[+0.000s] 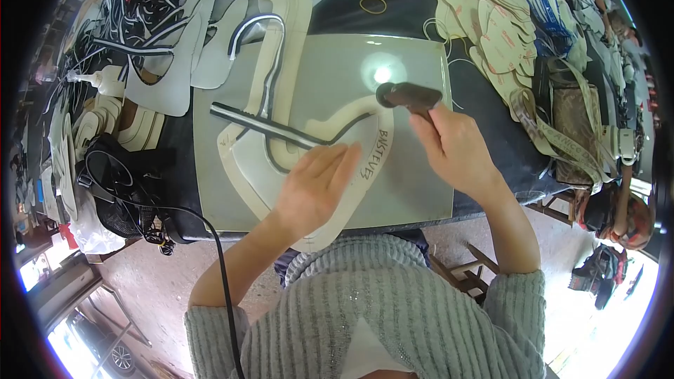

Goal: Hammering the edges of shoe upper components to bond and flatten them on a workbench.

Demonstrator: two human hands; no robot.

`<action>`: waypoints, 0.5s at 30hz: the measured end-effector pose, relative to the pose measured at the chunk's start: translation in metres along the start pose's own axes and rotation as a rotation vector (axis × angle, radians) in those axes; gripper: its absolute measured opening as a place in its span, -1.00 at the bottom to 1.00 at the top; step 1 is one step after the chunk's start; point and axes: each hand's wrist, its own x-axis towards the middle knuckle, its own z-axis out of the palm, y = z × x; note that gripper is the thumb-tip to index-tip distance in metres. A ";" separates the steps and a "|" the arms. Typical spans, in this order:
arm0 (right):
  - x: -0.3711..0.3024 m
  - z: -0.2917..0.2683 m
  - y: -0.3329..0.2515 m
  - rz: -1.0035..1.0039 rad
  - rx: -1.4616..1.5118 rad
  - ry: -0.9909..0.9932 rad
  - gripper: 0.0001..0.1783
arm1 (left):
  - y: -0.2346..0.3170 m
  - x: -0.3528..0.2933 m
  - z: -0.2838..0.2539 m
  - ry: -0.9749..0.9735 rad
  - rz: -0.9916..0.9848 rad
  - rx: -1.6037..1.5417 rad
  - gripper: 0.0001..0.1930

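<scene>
My right hand (453, 144) is closed around a hammer (415, 96) with a dark head, held over the right end of a cream, curved template (385, 122) with handwriting on it. My left hand (314, 186) rests with fingers stretched out on a pale shoe-upper piece (247, 153) that lies on the template. Along that piece's inner edge runs a black-and-white strip (276, 126); part of it passes close to the left fingertips. What lies under the left palm is hidden.
Beneath the work is a flat translucent board (421, 189) on a black-covered table. A rubber band (373, 5) lies behind it. Stacked cream cutouts (491, 21) stand at the far right, a white glue bottle (105, 80) at left. A black cable (219, 252) crosses the table's left front edge.
</scene>
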 end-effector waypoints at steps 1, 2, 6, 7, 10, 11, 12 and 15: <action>-0.002 -0.002 -0.002 -0.011 -0.082 -0.054 -0.73 | 0.000 0.000 0.000 0.010 0.004 0.007 -0.49; -0.002 0.002 0.000 -0.013 -0.080 -0.056 -0.73 | 0.000 0.000 0.000 0.019 0.007 0.015 -0.49; -0.003 0.011 0.005 -0.015 -0.365 -0.207 -0.70 | 0.003 0.006 -0.003 0.003 0.004 0.015 -0.48; -0.002 0.011 0.006 0.011 -0.376 -0.231 -0.69 | 0.004 0.009 -0.006 -0.035 -0.091 -0.060 -0.46; -0.001 0.012 0.005 -0.008 -0.389 -0.230 -0.69 | 0.000 0.023 -0.009 0.028 -0.225 -0.140 -0.41; -0.001 0.012 0.004 -0.006 -0.388 -0.227 -0.69 | -0.004 0.030 -0.009 0.130 -0.265 -0.148 -0.38; -0.002 0.013 0.004 0.004 -0.376 -0.211 -0.69 | -0.004 0.038 -0.008 0.083 -0.305 -0.162 -0.36; -0.005 0.016 0.006 0.015 -0.365 -0.193 -0.68 | -0.008 0.045 0.003 0.044 -0.299 -0.154 -0.27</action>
